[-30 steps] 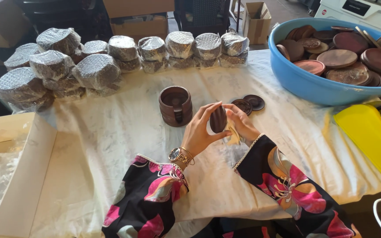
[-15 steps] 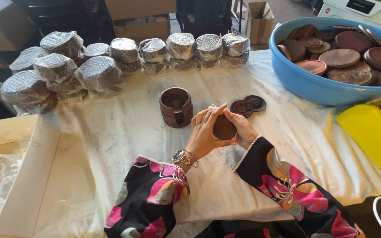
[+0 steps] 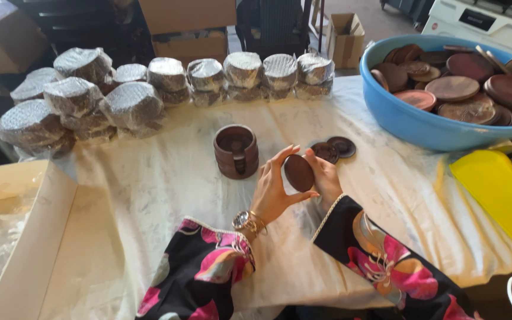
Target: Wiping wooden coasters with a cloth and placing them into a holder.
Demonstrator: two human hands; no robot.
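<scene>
Head cam: both hands are up over the cloth (image 3: 167,178), sharing one dark wooden disc (image 3: 298,172). Left hand (image 3: 275,191) pinches it on edge, thumb under the rim, fingers fanned out behind. Right hand (image 3: 326,176) cups the far side, fingers curled against it. Disc is tilted, off the table, just right of the round holder (image 3: 236,151). Two loose discs (image 3: 333,149) lie just past the right hand. Wrapped bundles (image 3: 149,83) line the back, blue tub (image 3: 413,115) of discs far right.
</scene>
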